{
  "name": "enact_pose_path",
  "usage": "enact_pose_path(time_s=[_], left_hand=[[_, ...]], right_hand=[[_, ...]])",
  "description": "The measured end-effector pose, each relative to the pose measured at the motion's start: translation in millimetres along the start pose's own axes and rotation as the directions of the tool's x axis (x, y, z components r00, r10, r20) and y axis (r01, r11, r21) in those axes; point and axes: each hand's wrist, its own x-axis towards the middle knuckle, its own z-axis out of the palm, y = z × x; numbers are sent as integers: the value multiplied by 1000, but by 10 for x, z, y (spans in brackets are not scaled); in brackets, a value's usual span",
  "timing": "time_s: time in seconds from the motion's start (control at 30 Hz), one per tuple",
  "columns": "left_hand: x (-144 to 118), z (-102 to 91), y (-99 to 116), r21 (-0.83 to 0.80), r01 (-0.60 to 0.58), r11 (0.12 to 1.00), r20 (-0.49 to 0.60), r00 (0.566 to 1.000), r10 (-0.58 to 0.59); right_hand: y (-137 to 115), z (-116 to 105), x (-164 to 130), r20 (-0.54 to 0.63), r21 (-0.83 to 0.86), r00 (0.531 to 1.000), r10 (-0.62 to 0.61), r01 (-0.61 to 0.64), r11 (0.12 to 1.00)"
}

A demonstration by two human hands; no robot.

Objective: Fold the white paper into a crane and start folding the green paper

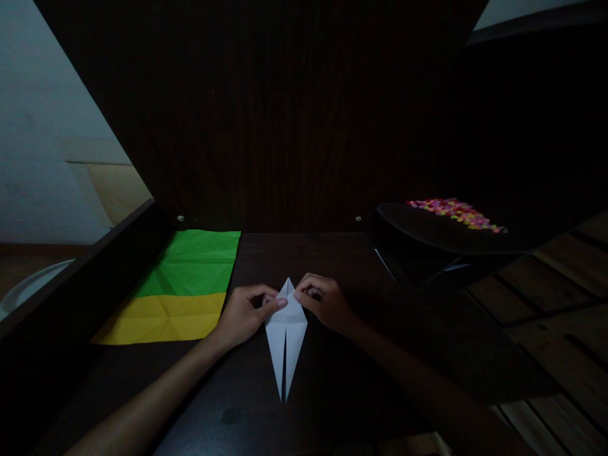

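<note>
A folded white origami paper (286, 332) lies on the dark wooden surface, shaped like a long kite. Its upper end comes to one point, and a slit splits the lower end into two narrow tips. My left hand (247, 310) pinches the upper left part, thumb resting on top of the paper. From the other side, my right hand (327, 304) grips the upper right edge between thumb and curled fingers. Some fingertips are hidden behind the paper or the hands.
Creased green paper (194, 263) and yellow paper (166, 320) lie at the left. A dark raised ledge (95, 266) borders that side. At the right, a dark curved shelf (427, 234) carries small colourful pieces (458, 212). A tall dark panel (285, 114) rises behind.
</note>
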Motion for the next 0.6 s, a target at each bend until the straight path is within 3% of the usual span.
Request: enact_pose_path(time_s=[0.23, 0.43, 0.6], left_hand=[[-9, 29, -16, 15, -13, 1000, 39, 999, 13], [-41, 66, -10, 16, -48, 999, 90, 995, 47], [-44, 70, -32, 4, -45, 999, 110, 993, 44]], right_hand=[[-25, 53, -1, 34, 83, 999, 34, -37, 996], [-67, 97, -21, -8, 22, 999, -43, 43, 999], [-81, 94, -28, -12, 18, 999, -41, 41, 999]])
